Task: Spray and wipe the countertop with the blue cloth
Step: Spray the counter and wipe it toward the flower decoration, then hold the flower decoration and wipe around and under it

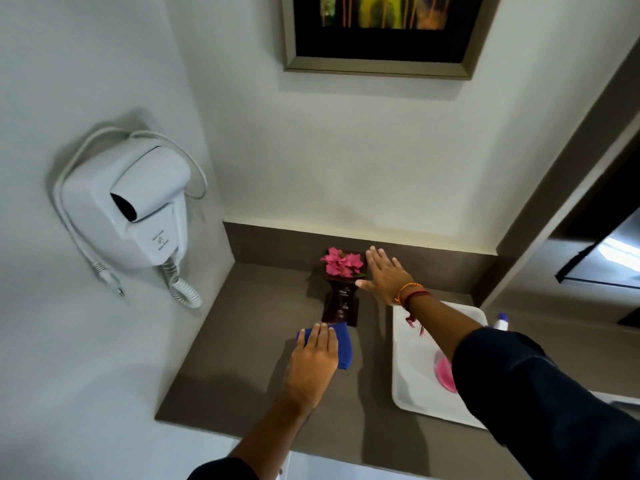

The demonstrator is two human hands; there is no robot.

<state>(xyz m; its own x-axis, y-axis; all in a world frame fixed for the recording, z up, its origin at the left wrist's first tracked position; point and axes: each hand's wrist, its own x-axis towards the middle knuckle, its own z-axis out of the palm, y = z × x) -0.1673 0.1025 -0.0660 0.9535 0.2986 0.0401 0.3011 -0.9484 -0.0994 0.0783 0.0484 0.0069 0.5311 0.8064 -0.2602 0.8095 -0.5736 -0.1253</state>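
Note:
My left hand [313,363] lies flat on the folded blue cloth [344,348] and presses it onto the grey-brown countertop [249,341], just in front of a dark wooden vase [341,303] holding pink flowers [343,263]. My right hand [384,277] is stretched out with fingers spread, right beside the flowers and the top of the vase, holding nothing. The white top of a spray bottle [501,322] shows at the right, mostly hidden behind my right sleeve.
A white tray [412,375] with a pink round object [445,374] lies on the right part of the counter. A white wall-mounted hair dryer [138,209] with a coiled cord hangs on the left wall. A framed picture [377,32] hangs above.

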